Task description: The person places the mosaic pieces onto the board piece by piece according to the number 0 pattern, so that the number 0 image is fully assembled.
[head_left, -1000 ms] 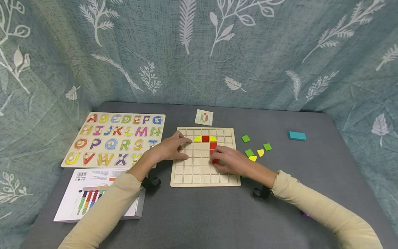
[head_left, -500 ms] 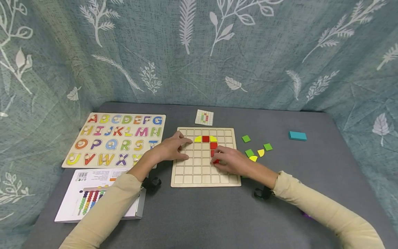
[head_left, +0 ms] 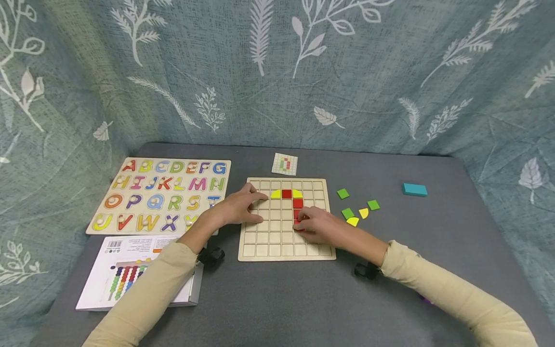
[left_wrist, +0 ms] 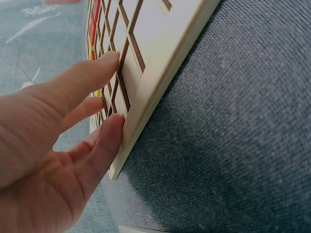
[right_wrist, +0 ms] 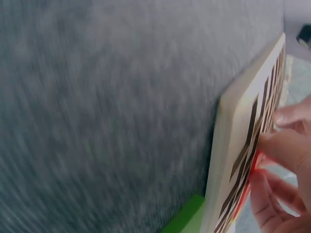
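A wooden grid board (head_left: 256, 250) lies at the table's middle. My left hand (head_left: 237, 206) rests on its left side with thumb and fingers spread; in the left wrist view, fingertips (left_wrist: 112, 127) touch the board's edge. My right hand (head_left: 321, 224) bends over the lower end of a column of red square tiles (head_left: 297, 203). Its thumb and fingers pinch the lowest red tile (right_wrist: 256, 160), mostly covered by the fingers, at the grid. A red square tile (head_left: 286, 193) heads the pattern between two yellow quarter-circle tiles (head_left: 276, 194).
Right of the board lie three green square tiles (head_left: 343, 193) and two yellow quarter-circle tiles (head_left: 363, 212). A pattern card (head_left: 284, 164) lies behind it. An alphabet puzzle (head_left: 162, 193) and a white box (head_left: 99, 284) stand left; a teal block (head_left: 414, 189) is far right.
The right hand's fingers shift slightly over the lowest red tile, which moves a little toward the column. The left hand stays in place on the board.
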`<state>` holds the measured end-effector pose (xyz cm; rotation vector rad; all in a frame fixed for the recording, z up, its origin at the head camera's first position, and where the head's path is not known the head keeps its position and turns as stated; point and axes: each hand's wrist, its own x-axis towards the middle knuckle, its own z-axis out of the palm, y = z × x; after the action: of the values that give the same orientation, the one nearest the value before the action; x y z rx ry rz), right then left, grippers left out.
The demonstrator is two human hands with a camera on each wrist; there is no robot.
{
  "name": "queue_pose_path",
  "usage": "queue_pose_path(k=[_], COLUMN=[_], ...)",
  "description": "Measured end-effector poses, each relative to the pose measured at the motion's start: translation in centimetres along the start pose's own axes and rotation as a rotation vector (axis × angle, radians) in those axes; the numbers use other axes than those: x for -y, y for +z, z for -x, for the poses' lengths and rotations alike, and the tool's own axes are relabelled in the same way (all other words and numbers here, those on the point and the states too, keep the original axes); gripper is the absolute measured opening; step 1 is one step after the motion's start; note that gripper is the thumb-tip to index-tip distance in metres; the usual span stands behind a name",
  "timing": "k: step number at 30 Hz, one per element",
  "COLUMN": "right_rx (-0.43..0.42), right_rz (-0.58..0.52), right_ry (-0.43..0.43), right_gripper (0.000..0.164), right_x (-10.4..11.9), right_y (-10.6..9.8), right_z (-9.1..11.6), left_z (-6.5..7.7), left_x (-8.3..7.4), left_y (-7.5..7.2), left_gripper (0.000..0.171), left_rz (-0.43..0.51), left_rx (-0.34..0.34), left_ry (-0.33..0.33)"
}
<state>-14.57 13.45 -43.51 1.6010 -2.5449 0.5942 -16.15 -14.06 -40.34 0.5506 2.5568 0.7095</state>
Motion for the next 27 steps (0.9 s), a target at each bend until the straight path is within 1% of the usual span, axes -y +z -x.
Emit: queue_pose_path(k=[4,7,10,12,15,20,24,27], right_rx=[0.018,0.019,0.009,0.009,0.014,-0.007,-0.026,-0.016], right_rz=[0.065,0.080,0.087,0.084,0.099,0.143,0.162,0.156], right_ry=[-0.018,0.000,0.022,0.061,0.144,0.244,0.319,0.387], right_gripper=[0.014,0.020,0.024,0.024,0.024,0.026,0.027,0.027], right_x=[0.4,0.4,0.0,-0.5,-1.1,-2.1,-3.0,-3.6], right_y=[-0.2,-1.0,-2.1,-2.8,-3.8,-5.2,-6.2,-6.8], right_z=[0.4,1.1,2.4,3.4,5.2,7.8,9.3,10.0], left_z=[-0.1,-0.1,0.0,0.0,0.0,-0.1,0.0,0.0], left_x=[-0.1,-0.1,0.0,0.0,0.1,0.0,-0.1,-0.1], left_y=[0.1,0.1,0.1,0.1,0.1,-0.1,-0.2,-0.3], left_gripper=[0.058,0.059,0.059,0.059,0.059,0.059,0.059,0.059], left_rz=[-0.005,-0.001,0.004,0.000,0.004,0.003,0.001,0.006], left_rx=[-0.004,-0.005,-0.005,-0.006,0.002,0.014,0.018,0.026], left_ry=[0.006,0.007,0.009,0.016,0.024,0.009,0.005,0.005])
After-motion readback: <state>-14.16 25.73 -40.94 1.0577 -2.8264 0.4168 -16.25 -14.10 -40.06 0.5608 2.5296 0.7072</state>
